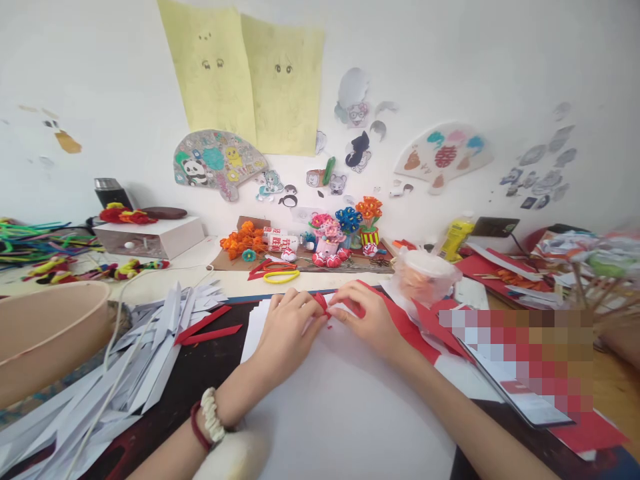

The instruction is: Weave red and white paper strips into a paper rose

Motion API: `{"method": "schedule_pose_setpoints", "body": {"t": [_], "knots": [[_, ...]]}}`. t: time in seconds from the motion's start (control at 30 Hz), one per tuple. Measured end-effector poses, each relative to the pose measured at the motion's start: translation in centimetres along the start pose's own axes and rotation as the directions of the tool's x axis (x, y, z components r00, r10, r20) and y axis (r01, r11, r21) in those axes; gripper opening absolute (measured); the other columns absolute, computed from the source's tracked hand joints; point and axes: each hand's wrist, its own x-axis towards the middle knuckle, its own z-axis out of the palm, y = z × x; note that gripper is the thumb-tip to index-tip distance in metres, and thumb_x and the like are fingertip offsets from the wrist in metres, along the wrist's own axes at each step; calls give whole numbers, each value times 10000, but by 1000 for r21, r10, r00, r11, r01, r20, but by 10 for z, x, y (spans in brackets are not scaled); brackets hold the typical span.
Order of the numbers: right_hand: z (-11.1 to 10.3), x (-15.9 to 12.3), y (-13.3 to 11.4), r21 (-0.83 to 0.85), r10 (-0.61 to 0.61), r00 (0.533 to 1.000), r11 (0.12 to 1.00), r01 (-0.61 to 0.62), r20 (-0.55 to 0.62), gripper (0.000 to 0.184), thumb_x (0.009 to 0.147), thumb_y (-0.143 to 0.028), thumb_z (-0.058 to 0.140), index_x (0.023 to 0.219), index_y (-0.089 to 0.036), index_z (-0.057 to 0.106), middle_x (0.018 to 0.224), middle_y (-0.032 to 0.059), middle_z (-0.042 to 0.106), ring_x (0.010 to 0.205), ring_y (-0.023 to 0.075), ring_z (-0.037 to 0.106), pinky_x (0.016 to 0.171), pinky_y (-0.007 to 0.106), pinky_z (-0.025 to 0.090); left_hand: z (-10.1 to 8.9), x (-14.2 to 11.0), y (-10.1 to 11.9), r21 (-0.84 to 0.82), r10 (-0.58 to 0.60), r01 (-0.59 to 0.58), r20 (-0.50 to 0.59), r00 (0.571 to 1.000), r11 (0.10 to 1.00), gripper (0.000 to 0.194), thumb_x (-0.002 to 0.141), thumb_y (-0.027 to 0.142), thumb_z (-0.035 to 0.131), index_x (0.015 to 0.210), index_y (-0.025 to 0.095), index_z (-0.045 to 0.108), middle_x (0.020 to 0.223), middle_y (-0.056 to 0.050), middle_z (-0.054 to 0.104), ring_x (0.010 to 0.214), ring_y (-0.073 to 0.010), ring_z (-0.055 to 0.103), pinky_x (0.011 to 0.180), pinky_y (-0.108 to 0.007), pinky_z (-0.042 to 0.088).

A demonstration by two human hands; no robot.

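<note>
Hands, both bare, meet over a stack of white paper (350,400), at its far edge. Between them is a small red piece (321,303), seemingly paper; fingers cover most of it, so its shape cannot be made out. The left hand (290,327) is palm down, knuckles arched, with thumb and forefinger pinching the piece. The right hand (370,317) faces it, wrist raised, thumb and forefinger brought near each other at the piece's right side; whether they grip it or only touch it, I cannot tell.

Both forearms slant inward from the bottom edge, which cuts them off below the elbow or near it. The left wrist wears a pale scrunchie (213,415) and a dark red band. Under that wrist, a pale rounded object (233,457) runs out of view and cannot be identified.

Red sheets (407,327) lie partly hidden behind the right hand. Farther right, mosaic blocks cover the upper part of a tablet-like device (543,413). A beige basin (55,333) is cut off at the left edge; white paper strips (125,380) heap beside it, two red strips (213,333) near them. Plastic bags (575,247) at far right are blurred, their contents unclear.
</note>
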Motion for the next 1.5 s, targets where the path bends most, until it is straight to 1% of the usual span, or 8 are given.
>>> {"method": "schedule_pose_setpoints", "body": {"t": [0.07, 0.13, 0.2, 0.37, 0.5, 0.83, 1.27, 1.5], "knots": [[0, -2, -1, -87, -47, 996, 995, 41, -73, 239, 870, -409, 657, 764, -199, 617, 767, 27, 636, 675, 152, 556, 602, 258, 417, -1, 1, 0, -52, -74, 72, -32, 997, 996, 204, 951, 290, 538, 778, 204, 601, 862, 2, 661, 842, -199, 518, 760, -345, 299], [1, -4, 0, -194, -167, 984, 969, 153, -59, 335, 862, -457, 653, 671, -194, 576, 622, -4, 561, 577, 133, 499, 555, 255, 364, -3, 2, 0, -107, -135, 130, -44, 990, 986, 216, 939, 294, 557, 749, 201, 606, 841, 7, 664, 831, -197, 526, 755, -343, 297], [4, -7, 2, -283, -257, 966, 928, 243, -13, 371, 869, -488, 632, 658, -186, 585, 570, -15, 531, 522, 119, 461, 521, 257, 319, -5, 3, 1, -165, -177, 168, -39, 983, 972, 220, 930, 289, 566, 734, 204, 617, 825, 12, 667, 830, -197, 534, 761, -344, 298], [11, -9, 6, -360, -290, 956, 888, 288, 52, 351, 973, -380, 499, 727, -175, 644, 556, -14, 553, 494, 104, 460, 511, 247, 306, -7, 3, 4, -232, -180, 170, -20, 984, 958, 259, 922, 315, 570, 693, 202, 613, 832, 12, 681, 859, -204, 546, 780, -351, 297], [13, -10, 6, -356, -331, 939, 870, 342, 93, 337, 987, -291, 462, 724, -166, 632, 572, -6, 570, 505, 105, 464, 511, 250, 290, -8, 4, 7, -253, -187, 172, -35, 982, 952, 235, 901, 317, 593, 695, 205, 608, 842, 17, 681, 869, -205, 542, 776, -347, 295], [9, -9, -3, -231, -313, 943, 915, 330, 111, 316, 956, -217, 475, 653, -174, 553, 560, -21, 524, 493, 94, 426, 491, 238, 259, -14, 9, 8, -248, -289, 271, -40, 956, 930, 214, 869, 243, 570, 660, 200, 592, 824, 8, 675, 926, -227, 536, 824, -365, 307], [12, -9, -5, -224, -329, 943, 917, 331, 50, 287, 873, -153, 495, 587, -177, 505, 537, -34, 466, 483, 81, 384, 470, 219, 265, -12, 11, -2, -301, -359, 340, -8, 933, 891, 233, 862, 293, 558, 652, 219, 625, 896, 2, 718, 1011, -257, 529, 859, -379, 351], [11, -9, -8, -196, -323, 946, 925, 324, 42, 256, 846, -138, 485, 594, -180, 500, 541, -34, 467, 482, 82, 391, 467, 211, 281, -14, 12, -2, -260, -339, 322, -26, 940, 910, 234, 857, 290, 554, 642, 207, 601, 877, -2, 715, 986, -260, 538, 877, -409, 360]]}}
